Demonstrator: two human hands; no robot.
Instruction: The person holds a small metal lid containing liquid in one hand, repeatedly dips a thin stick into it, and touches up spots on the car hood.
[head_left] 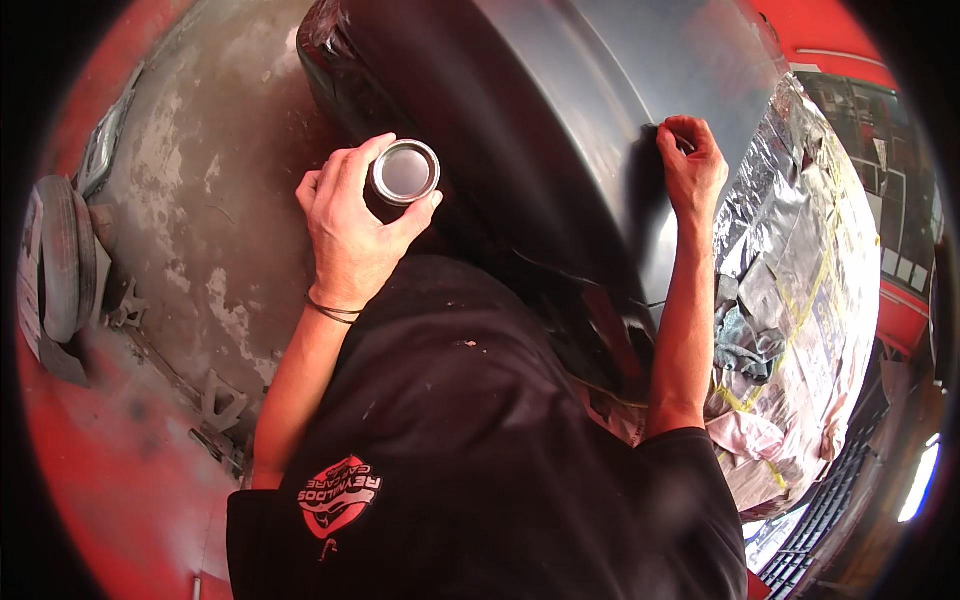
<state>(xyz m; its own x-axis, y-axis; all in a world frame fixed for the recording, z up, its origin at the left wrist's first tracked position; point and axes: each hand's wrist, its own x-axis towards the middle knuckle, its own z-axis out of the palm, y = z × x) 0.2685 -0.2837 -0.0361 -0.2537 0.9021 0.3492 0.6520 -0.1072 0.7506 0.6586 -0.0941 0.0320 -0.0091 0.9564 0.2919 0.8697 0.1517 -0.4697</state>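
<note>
A small round metal can (405,172) with a silvery grey top is held by my left hand (352,218), thumb on one side and fingers round the other. To the right, my right hand (693,168) is raised over the smooth dark grey car body panel (600,90), its fingers curled together. A small dark thing shows between those fingers, too hidden to name. Whether this hand touches the panel is hard to tell.
Crinkled masking sheets with yellow tape (790,260) cover the car on the right, with a dark cloth (748,345) on them. A tyre (68,260) stands at the far left on the stained floor (190,130), near metal parts (218,400).
</note>
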